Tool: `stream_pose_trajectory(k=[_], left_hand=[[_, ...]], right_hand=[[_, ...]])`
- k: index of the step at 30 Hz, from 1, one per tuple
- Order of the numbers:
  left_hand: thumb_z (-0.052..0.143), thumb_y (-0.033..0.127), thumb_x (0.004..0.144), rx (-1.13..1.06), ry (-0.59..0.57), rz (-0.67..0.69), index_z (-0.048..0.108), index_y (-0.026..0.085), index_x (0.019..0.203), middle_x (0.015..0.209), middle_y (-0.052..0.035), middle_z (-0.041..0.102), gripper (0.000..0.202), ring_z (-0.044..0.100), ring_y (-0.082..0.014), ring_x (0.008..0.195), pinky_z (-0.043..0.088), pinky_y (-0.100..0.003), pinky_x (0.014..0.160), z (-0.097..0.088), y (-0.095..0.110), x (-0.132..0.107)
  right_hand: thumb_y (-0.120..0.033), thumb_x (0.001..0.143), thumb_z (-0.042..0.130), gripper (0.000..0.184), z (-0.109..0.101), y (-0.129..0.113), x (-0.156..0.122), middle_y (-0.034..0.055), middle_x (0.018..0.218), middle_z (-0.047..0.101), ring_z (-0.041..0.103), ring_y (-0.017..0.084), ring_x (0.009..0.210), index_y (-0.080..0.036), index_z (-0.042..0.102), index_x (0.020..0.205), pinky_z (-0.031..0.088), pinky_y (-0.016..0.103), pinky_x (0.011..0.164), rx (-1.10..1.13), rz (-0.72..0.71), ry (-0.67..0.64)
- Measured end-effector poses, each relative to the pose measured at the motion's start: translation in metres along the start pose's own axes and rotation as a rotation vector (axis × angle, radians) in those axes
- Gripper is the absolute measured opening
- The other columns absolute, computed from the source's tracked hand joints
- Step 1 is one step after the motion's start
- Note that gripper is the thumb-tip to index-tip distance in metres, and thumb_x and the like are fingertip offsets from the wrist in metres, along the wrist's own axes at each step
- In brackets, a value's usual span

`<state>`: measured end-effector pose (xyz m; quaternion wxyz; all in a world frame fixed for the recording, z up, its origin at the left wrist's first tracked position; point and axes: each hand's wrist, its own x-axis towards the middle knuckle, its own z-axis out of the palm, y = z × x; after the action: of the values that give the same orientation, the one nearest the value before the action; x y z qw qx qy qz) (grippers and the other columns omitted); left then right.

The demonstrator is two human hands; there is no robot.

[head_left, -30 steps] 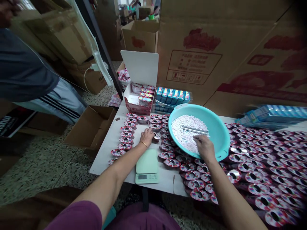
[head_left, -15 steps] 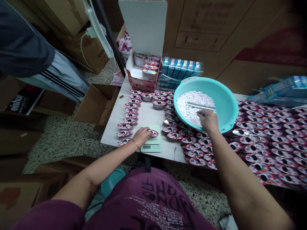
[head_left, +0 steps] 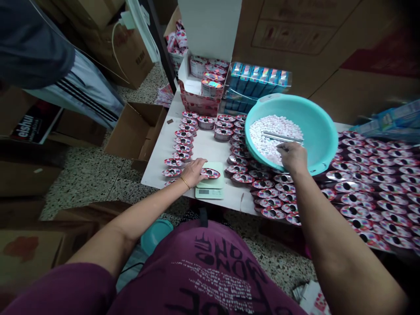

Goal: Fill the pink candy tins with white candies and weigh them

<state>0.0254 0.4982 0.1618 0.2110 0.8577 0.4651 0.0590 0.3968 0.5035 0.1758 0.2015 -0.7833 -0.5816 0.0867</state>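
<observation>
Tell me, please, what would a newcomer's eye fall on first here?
The teal basin of small white pellets in the middle of the table, where the right hand reaches in beside a metal scoop. Then the rows of round tins spread across the right side. Nearer, the left hand holds one tin on a pale green scale.

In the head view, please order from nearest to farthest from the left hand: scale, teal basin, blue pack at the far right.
1. Scale: just under the left hand, which holds a tin on it.
2. Basin: farther to the right.
3. Blue pack: far right edge.
</observation>
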Motion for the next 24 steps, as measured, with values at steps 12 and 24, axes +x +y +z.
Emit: stream_pose_trajectory(k=[12, 24], left_hand=[[0.073, 0.036, 0.061, 0.03, -0.126, 0.066, 0.041, 0.02, 0.117, 0.119, -0.0068, 0.049, 0.067, 0.046, -0.0228, 0.108, 0.038, -0.036, 0.09, 0.006, 0.006, 0.01], [0.065, 0.026, 0.069, -0.031, -0.187, 0.028, 0.049, 0.017, 0.109, 0.11, -0.0073, 0.055, 0.044, 0.051, -0.0214, 0.1, 0.042, -0.034, 0.086, 0.012, 0.005, 0.008]], right_hand=[[-0.02, 0.073, 0.057, 0.019, -0.002, -0.001, 0.0, 0.0108, 0.087, 0.063, 0.052, 0.016, 0.075, -0.013, 0.068, 0.086, 0.038, 0.026, 0.075, 0.011, -0.011, -0.021], [-0.028, 0.069, 0.056, 0.018, -0.011, -0.055, -0.01, 0.0033, 0.075, 0.061, 0.052, 0.013, 0.057, -0.016, 0.065, 0.079, 0.046, 0.028, 0.055, 0.489, -0.028, -0.034]])
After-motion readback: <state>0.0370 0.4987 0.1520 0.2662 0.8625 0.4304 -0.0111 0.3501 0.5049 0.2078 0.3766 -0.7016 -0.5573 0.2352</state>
